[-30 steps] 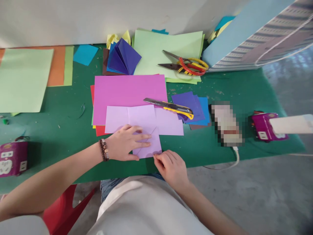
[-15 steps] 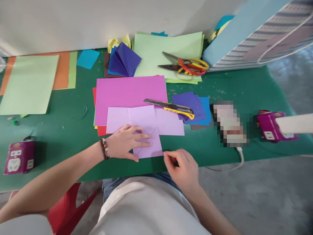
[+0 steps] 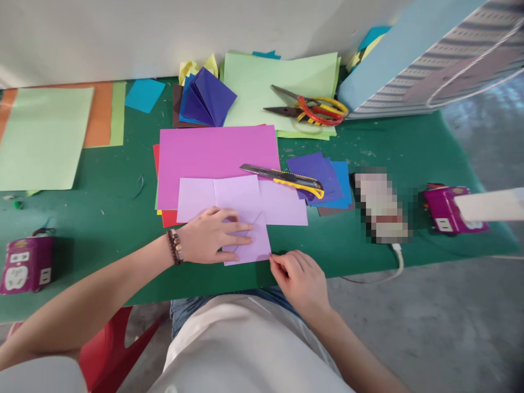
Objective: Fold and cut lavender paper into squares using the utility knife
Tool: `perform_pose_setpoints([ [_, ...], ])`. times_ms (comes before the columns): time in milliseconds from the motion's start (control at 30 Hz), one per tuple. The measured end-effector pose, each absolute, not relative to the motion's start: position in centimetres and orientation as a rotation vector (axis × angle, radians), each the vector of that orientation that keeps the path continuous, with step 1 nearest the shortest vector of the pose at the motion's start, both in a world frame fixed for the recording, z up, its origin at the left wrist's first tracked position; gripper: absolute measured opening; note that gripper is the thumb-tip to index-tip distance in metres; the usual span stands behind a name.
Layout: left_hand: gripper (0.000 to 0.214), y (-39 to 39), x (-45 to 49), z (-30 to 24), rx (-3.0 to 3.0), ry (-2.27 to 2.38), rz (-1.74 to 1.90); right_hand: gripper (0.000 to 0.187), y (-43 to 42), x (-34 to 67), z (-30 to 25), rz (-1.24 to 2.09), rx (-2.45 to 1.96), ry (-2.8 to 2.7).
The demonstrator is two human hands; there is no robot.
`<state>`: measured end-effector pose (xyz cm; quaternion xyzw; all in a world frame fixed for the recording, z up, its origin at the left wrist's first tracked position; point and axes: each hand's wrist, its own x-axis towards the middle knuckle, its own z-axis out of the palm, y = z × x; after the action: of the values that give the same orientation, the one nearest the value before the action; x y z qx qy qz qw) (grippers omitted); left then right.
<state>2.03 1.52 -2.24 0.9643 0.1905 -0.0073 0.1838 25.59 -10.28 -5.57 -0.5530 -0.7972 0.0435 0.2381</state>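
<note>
A creased light purple paper [image 3: 239, 192] lies on the green table, partly over other lilac and magenta sheets. My left hand [image 3: 213, 237] rests flat on it, fingers stretched to the right. At the paper's lower right corner, my right hand [image 3: 301, 281] pinches the edge between thumb and forefinger. A yellow and black utility knife [image 3: 286, 180] lies just above, across the lilac sheet and some dark blue squares [image 3: 317, 174]. Behind, a magenta sheet [image 3: 216, 150] tops a stack of coloured paper.
Scissors and pliers [image 3: 309, 109] lie on pale green sheets [image 3: 249, 82]. Folded blue paper [image 3: 210, 98] stands beside them. A blurred phone [image 3: 380, 204] with a cable sits right. Purple power sockets [image 3: 27, 265] stand at both ends. A blue box [image 3: 393, 71] is at the back right.
My right hand has shifted slightly left and holds the paper's corner. My left thumb has drawn in toward the fingers. The view has shifted a little.
</note>
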Motion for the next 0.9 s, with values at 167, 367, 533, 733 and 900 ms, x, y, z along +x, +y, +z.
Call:
perform_pose_setpoints([
  [167,0.035,1.4,2.0,-2.3,2.756,0.537,0.005,0.017,-10.2,24.6,-5.6,0.115,-1.488,-2.209],
  [367,0.036,1.2,2.0,-2.4,2.789,0.549,0.006,0.018,-10.3,23.4,-5.6,0.128,-1.47,-2.202],
  [533,0.036,1.2,2.0,-2.4,2.803,0.544,0.007,0.018,-10.3,21.4,-5.4,0.166,-1.443,-2.234],
  [733,0.037,1.1,2.0,-2.4,2.789,0.546,-0.027,0.022,-10.2,18.7,-5.4,0.206,-1.388,-2.266],
  [900,0.035,0.9,2.1,-2.5,2.789,0.568,-0.01,0.022,-10.2,16.7,-5.1,0.304,-1.347,-2.254],
])
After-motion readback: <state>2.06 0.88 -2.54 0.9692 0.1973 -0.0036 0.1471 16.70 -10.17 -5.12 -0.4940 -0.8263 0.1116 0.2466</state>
